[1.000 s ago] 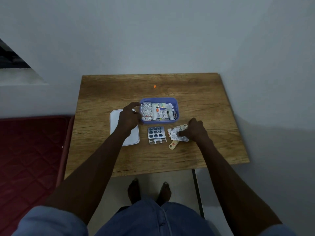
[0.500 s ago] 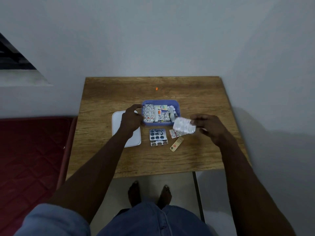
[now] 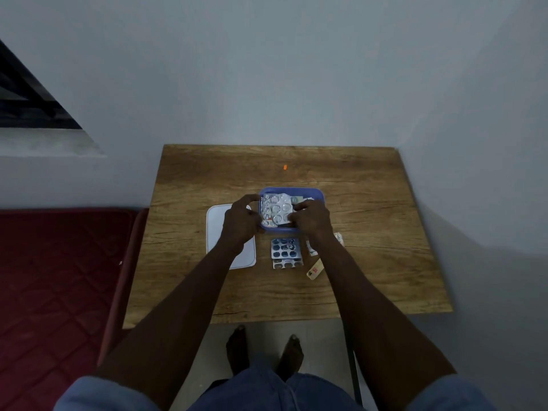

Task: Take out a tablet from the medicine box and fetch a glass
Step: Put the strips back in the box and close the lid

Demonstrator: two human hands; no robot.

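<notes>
A blue medicine box full of blister strips sits at the middle of the wooden table. My left hand grips the box's left rim. My right hand holds a silver blister strip over the box's left half, its fingers curled on the strip's right edge. A small orange tablet lies alone on the table behind the box. No glass is in view.
The white box lid lies left of the box. In front of it lie a dark blue blister strip on a silver one, more strips and a tan strip. A red mattress borders the table's left.
My right hand picked the silver blister strip up from the table, lifted it to the right, then carried it left over the box. My left hand stayed on the box's rim.
</notes>
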